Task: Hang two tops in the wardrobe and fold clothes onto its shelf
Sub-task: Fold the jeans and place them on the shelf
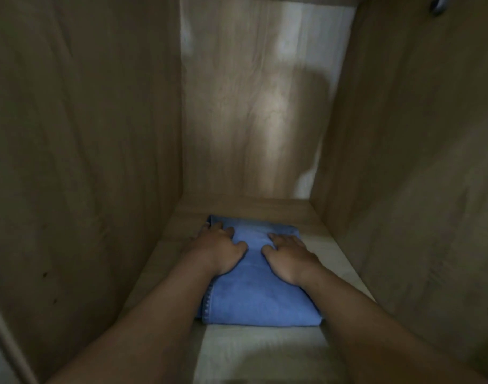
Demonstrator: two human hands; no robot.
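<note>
We are looking into the wardrobe (85, 134), where our two bare forearms reach forward side by side over its shelf (328, 253). The folded blue jeans (254, 295) lie flat on that shelf, near the middle. Our left hand (219, 246) and right hand (288, 256) rest palm-down on the jeans, fingers spread and nearly straight, pressing rather than gripping.

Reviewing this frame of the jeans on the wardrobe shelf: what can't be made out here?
Head view, the only one:
- Folded jeans: the left hand and right hand lie flat on top and cover part of them; the fold count is unclear.
- Hanging tops: none in frame.
- Metal fitting: cut off by the top edge.
- Shelf: front edge cut off by the bottom edge.
</note>
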